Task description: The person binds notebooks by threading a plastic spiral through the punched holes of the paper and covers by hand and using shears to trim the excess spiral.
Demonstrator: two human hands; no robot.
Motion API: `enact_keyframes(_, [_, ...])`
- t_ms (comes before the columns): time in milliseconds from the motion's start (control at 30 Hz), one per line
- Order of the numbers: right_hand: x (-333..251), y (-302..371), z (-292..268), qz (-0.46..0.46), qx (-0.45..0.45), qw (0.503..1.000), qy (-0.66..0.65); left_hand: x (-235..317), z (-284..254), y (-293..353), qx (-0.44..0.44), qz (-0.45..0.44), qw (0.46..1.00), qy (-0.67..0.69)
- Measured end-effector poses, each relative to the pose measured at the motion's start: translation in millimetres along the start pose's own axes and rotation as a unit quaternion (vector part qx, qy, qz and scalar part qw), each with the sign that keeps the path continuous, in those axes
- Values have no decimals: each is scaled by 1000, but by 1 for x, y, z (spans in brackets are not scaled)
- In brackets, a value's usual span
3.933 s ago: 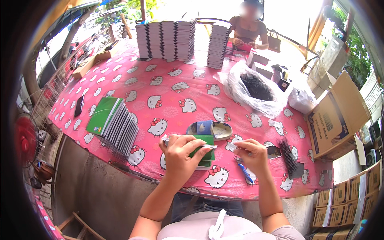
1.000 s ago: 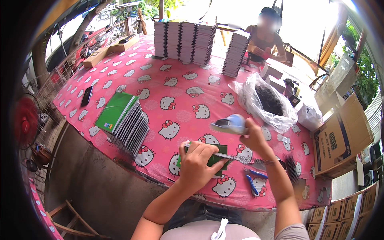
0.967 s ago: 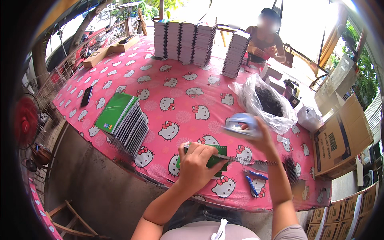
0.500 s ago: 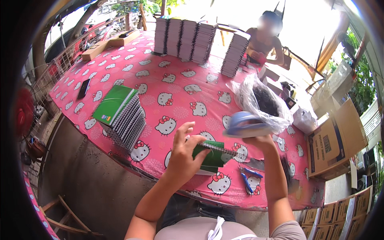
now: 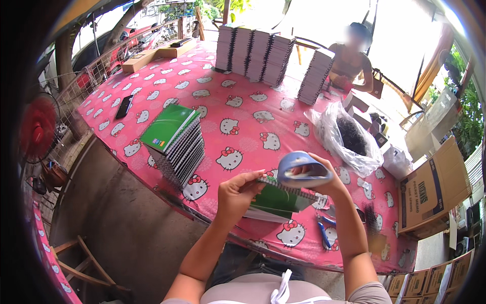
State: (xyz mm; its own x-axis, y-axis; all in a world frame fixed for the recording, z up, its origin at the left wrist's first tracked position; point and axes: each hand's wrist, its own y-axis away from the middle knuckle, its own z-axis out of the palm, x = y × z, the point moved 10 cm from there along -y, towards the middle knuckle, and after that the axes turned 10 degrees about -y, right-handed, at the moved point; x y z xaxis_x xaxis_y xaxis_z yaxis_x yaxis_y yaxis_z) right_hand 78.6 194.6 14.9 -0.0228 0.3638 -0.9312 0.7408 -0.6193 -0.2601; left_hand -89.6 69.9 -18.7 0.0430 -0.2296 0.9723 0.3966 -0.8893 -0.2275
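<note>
A green spiral notebook is in front of me, its coil edge raised and facing away. My left hand is closed on the left end of that edge, thumb and fingers pinching near the coil. My right hand grips a blue tool with a large oval loop handle, held over the coil; its exact kind is unclear, and it hides part of the coil. Right of the notebook, blue-handled pliers lie on the table. Left of my hands stands a stack of green spiral notebooks.
Tall notebook stacks line the far side of the pink patterned table. A clear plastic bag holds dark coils at right, near a cardboard box. A phone lies at left. Another person sits beyond the table.
My right hand has brought the blue tool left and down, onto the coil edge. My left hand has closed from spread fingers into a pinch there. The whole view has shifted slightly.
</note>
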Motion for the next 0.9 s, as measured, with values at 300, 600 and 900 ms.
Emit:
enact_keyframes(300, [51,67,-125,103,123,880,447,-10,16,-1,-57,23,995,76])
enact_keyframes(600, [-472,255,-376,-71,603,615,503,-1,41,-6,-108,74,985,109])
enact_keyframes(900, [-557,311,-394,133,687,505,505,79,14,30,65,276,951,-124])
